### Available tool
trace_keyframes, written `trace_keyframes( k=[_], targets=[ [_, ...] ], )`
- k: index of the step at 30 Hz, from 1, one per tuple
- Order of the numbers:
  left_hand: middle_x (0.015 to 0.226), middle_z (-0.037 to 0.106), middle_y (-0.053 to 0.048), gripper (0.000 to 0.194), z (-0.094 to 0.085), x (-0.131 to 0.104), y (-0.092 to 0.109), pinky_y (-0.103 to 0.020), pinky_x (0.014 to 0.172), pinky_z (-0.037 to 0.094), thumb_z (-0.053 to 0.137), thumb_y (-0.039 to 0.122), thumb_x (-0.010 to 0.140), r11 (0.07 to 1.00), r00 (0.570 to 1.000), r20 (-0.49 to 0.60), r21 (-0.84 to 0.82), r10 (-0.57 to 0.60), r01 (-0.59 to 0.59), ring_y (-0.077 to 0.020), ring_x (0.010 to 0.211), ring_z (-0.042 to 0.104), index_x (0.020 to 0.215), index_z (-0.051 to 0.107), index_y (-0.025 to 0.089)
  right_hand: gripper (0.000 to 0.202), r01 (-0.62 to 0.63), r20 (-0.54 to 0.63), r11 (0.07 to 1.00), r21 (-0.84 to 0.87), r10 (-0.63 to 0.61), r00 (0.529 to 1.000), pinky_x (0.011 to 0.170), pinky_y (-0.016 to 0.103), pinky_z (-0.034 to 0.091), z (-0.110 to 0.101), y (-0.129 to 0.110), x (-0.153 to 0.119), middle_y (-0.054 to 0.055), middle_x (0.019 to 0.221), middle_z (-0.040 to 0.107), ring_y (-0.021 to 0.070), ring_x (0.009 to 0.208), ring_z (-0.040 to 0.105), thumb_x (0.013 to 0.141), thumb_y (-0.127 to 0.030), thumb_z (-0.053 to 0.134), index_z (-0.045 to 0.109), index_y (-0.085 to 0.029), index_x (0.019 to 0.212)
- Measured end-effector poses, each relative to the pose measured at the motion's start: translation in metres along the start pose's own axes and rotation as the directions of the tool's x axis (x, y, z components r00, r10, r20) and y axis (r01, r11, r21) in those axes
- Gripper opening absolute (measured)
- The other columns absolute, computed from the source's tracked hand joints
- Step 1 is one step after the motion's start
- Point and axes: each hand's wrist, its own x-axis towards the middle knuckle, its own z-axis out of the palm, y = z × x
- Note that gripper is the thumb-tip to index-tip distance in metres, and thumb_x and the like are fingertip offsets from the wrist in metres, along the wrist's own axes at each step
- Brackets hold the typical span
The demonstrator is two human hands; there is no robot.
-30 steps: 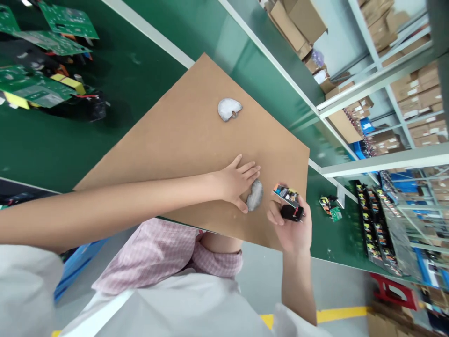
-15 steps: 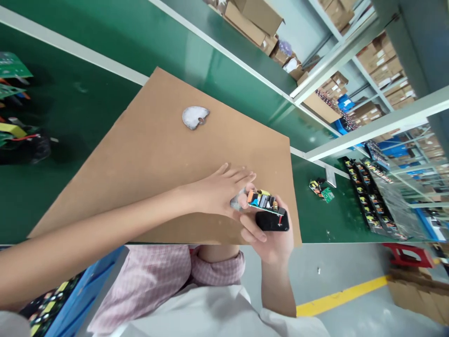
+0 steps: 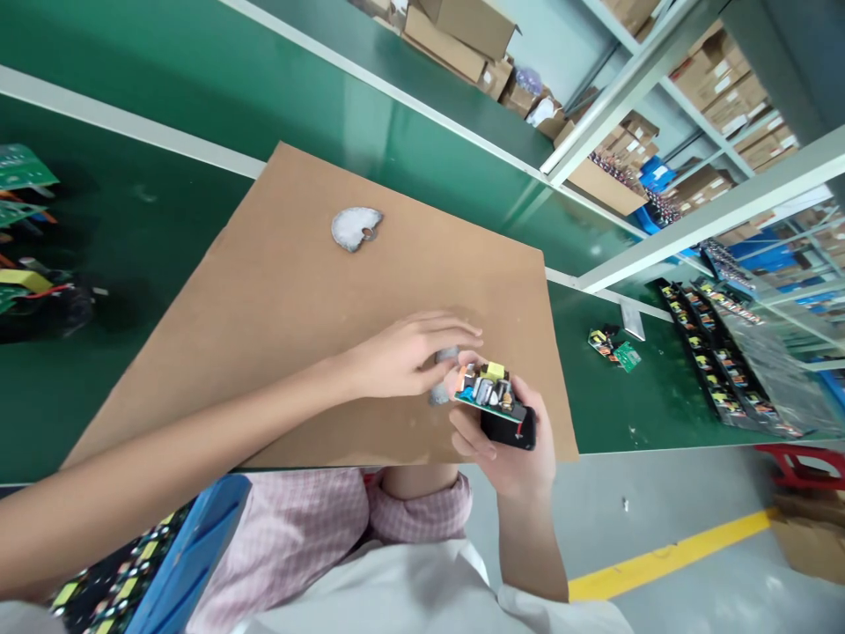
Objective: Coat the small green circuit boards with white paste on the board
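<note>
While the person leans over the brown board [image 3: 370, 352] laid on the green bench [image 3: 165, 202], both hands meet near its front right corner. Right hand [image 3: 508, 440] is cupped, fingers curled round a small circuit board [image 3: 488, 392] w/ a black block [image 3: 508, 427] under it; thumb sits along the near side, parts on top face up (yellow, blue, grey bits). Left hand [image 3: 402, 357] reaches in from the left, arm stretched across the front edge, fingers bent and drawn together over a grey lump [image 3: 442, 379] just beside the circuit board; looks like fingertips pinch it, but thumb is hidden so can't say for sure. Lump sits between the two hands, low over the brown board, touching or nearly. A 2nd grey blob [image 3: 355, 229], heart-ish shape w/ a small hole, lies flat further back on the brown board, well apart from the hands. Off to the right on the bench: a few loose small boards [image 3: 613, 348], then trays of boards [image 3: 719, 370] in rows. Green boards [image 3: 23, 167] piled far left. Cardboard boxes [image 3: 462, 35] on the shelf behind. Blue bin [image 3: 191, 546] near the person's lap, pink checked sleeve [image 3: 409, 502] below the bench edge.
</note>
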Motion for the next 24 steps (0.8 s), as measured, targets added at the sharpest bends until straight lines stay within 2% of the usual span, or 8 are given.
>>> trace_keyframes(
  k=[3, 7, 9, 15, 19, 20, 22, 24],
  targets=[
    [0.113, 0.060, -0.010, 0.030, -0.004, 0.003, 0.010, -0.033, 0.094, 0.042, 0.037, 0.027, 0.090, 0.971, 0.995, -0.083, -0.237, -0.058, 0.037, -0.0168, 0.109, 0.054, 0.106, 0.059, 0.016, 0.024, 0.056, -0.052, 0.995, -0.084, -0.060, 0.997, 0.045, 0.022, 0.019, -0.003, 0.001, -0.001, -0.002, 0.087, 0.054, 0.0031, 0.039, 0.024, 0.085, -0.041, 0.043, 0.052, -0.024, 0.100],
    [0.113, 0.059, -0.011, 0.041, -0.005, 0.002, 0.016, -0.034, 0.091, 0.042, 0.037, 0.043, 0.090, 0.905, 0.996, -0.007, -0.418, -0.094, 0.083, -0.0194, 0.106, 0.054, 0.111, 0.057, 0.015, 0.023, 0.072, -0.089, 0.993, -0.097, -0.081, 0.993, 0.045, 0.022, 0.019, -0.010, 0.003, 0.000, -0.002, 0.087, 0.055, 0.0036, 0.040, 0.025, 0.086, -0.041, 0.043, 0.054, -0.022, 0.093],
    [0.112, 0.059, -0.010, 0.044, -0.003, 0.002, 0.016, -0.034, 0.091, 0.042, 0.041, 0.046, 0.087, 0.908, 0.994, 0.025, -0.406, -0.105, 0.106, -0.0200, 0.104, 0.054, 0.115, 0.056, 0.016, 0.022, 0.062, -0.095, 0.994, -0.085, -0.071, 0.993, 0.045, 0.022, 0.019, -0.013, 0.004, 0.001, -0.002, 0.083, 0.054, 0.0038, 0.040, 0.024, 0.086, -0.041, 0.043, 0.054, -0.022, 0.091],
    [0.105, 0.063, -0.006, 0.033, -0.003, 0.002, 0.015, -0.027, 0.083, 0.043, 0.045, 0.037, 0.087, 0.910, 0.980, 0.088, -0.364, -0.179, 0.199, -0.0146, 0.094, 0.057, 0.109, 0.058, 0.016, 0.023, 0.045, -0.143, 0.995, -0.090, -0.058, 0.988, 0.044, 0.021, 0.018, -0.014, 0.012, 0.006, -0.004, 0.071, 0.050, 0.0041, 0.040, 0.023, 0.084, -0.041, 0.047, 0.055, -0.021, 0.093],
    [0.106, 0.064, -0.004, 0.031, -0.004, 0.003, 0.012, -0.027, 0.086, 0.043, 0.045, 0.038, 0.087, 0.916, 0.959, 0.034, -0.287, -0.282, 0.280, -0.0150, 0.097, 0.058, 0.107, 0.059, 0.018, 0.032, 0.075, -0.227, 0.956, -0.284, -0.143, 0.963, 0.043, 0.021, 0.024, -0.029, 0.005, 0.003, 0.000, 0.086, 0.057, 0.0041, 0.041, 0.029, 0.081, -0.045, 0.050, 0.055, -0.022, 0.101],
    [0.106, 0.064, -0.003, 0.031, -0.004, 0.004, 0.011, -0.027, 0.086, 0.043, 0.044, 0.038, 0.087, 0.916, 0.947, -0.006, -0.256, -0.321, 0.308, -0.0150, 0.097, 0.058, 0.105, 0.060, 0.019, 0.034, 0.096, -0.286, 0.917, -0.388, -0.219, 0.933, 0.043, 0.021, 0.026, -0.041, -0.001, 0.002, 0.002, 0.093, 0.058, 0.0048, 0.044, 0.034, 0.081, -0.046, 0.050, 0.054, -0.022, 0.105],
    [0.105, 0.065, -0.002, 0.031, -0.006, 0.005, 0.008, -0.026, 0.085, 0.044, 0.043, 0.041, 0.087, 0.910, 0.917, -0.085, -0.190, -0.390, 0.370, -0.0151, 0.096, 0.059, 0.101, 0.061, 0.020, 0.038, 0.074, -0.408, 0.751, -0.656, -0.435, 0.803, 0.048, 0.020, 0.033, -0.073, -0.024, -0.002, 0.004, 0.104, 0.057, 0.0084, 0.058, 0.047, 0.082, -0.046, 0.050, 0.049, -0.023, 0.113],
    [0.104, 0.065, -0.001, 0.032, -0.009, 0.006, 0.005, -0.026, 0.084, 0.044, 0.042, 0.043, 0.087, 0.899, 0.890, -0.136, -0.119, -0.435, 0.421, -0.0158, 0.096, 0.059, 0.098, 0.063, 0.021, 0.044, -0.063, -0.378, 0.438, -0.897, -0.683, 0.625, 0.061, 0.025, 0.043, -0.115, -0.055, -0.009, 0.006, 0.107, 0.057, 0.0138, 0.076, 0.054, 0.085, -0.048, 0.044, 0.043, -0.022, 0.120]
  ],
)
